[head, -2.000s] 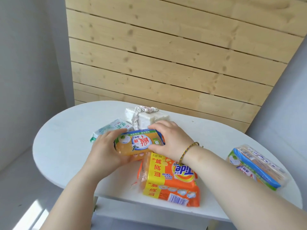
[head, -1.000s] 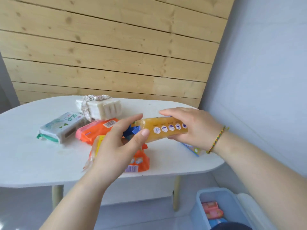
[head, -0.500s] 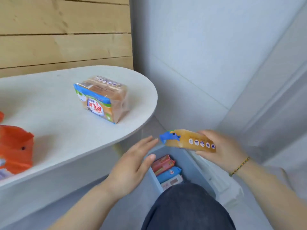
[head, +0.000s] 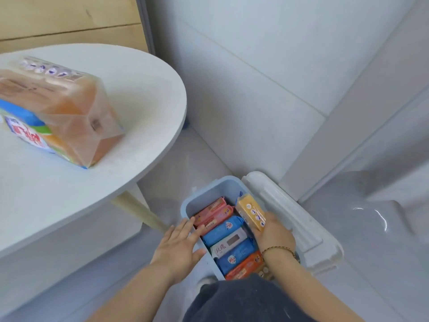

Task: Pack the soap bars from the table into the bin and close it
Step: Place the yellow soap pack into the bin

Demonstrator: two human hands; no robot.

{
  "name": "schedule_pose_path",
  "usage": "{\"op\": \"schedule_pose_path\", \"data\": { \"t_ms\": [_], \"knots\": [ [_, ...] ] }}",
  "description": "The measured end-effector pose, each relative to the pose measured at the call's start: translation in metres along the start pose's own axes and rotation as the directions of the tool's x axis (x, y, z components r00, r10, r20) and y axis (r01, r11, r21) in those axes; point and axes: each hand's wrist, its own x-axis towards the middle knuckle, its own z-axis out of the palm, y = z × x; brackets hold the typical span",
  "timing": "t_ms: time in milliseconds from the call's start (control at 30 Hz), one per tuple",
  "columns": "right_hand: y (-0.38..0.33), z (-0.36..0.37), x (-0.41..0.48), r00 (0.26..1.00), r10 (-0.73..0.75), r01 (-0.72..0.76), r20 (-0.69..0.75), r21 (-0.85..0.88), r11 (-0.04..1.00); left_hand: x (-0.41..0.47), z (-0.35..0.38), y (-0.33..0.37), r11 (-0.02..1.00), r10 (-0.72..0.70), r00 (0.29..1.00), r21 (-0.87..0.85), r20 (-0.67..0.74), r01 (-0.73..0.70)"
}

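Bin, on the floor beside the table: right hand closed around a yellow bar, tilting it into the gap along the right wall, probably so it stands on edge like the packed bars. Left hand open, flat on the left rim, holding nothing, apparently steadying the bin. Lid lies beside the bin; a multipack waits on the table.

A matt pale-blue plastic bin, glossy film-wrapped soap bars, a clear shiny-wrapped amber soap multipack on a smooth matt white table.
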Motion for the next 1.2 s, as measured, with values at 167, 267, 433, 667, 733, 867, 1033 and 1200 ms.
{"op": "schedule_pose_path", "data": {
  "t_ms": [167, 267, 433, 667, 733, 867, 1033, 1200],
  "knots": [
    [-0.004, 0.026, 0.017, 0.999, 0.002, 0.003, 0.036, -0.125, 0.992, 0.015, 0.005, 0.002, 0.999, -0.011, 0.998, 0.047, 0.066, 0.008],
    [-0.004, 0.039, 0.023, 0.998, 0.017, -0.007, 0.067, -0.140, 0.990, 0.019, 0.008, 0.003, 0.997, -0.019, 0.997, 0.072, 0.081, 0.013],
    [-0.006, 0.052, 0.030, 0.999, 0.007, 0.001, 0.051, -0.170, 0.985, 0.022, 0.010, 0.002, 0.998, -0.014, 0.995, 0.067, 0.098, 0.008],
    [0.002, 0.065, 0.010, 0.980, -0.171, 0.186, 0.099, -0.182, 0.966, 0.021, 0.012, 0.000, 0.998, -0.001, 0.997, 0.066, 0.081, -0.004],
    [0.006, 0.060, 0.014, 0.981, -0.158, 0.175, 0.114, -0.163, 0.971, 0.020, 0.012, 0.000, 0.998, -0.005, 0.997, 0.064, 0.081, 0.000],
    [0.006, 0.056, 0.024, 0.978, -0.180, 0.192, 0.107, -0.116, 0.974, 0.021, 0.012, 0.001, 0.998, -0.006, 0.998, 0.069, 0.070, 0.001],
    [0.009, 0.064, 0.034, 0.953, -0.230, 0.266, 0.195, -0.183, 0.946, 0.023, 0.014, 0.003, 0.998, -0.023, 0.998, 0.066, 0.065, 0.019],
    [0.011, 0.074, 0.037, 0.946, -0.229, 0.296, 0.229, -0.326, 0.898, 0.026, 0.012, 0.001, 0.995, 0.006, 0.997, 0.097, 0.081, -0.014]
  ]
}}
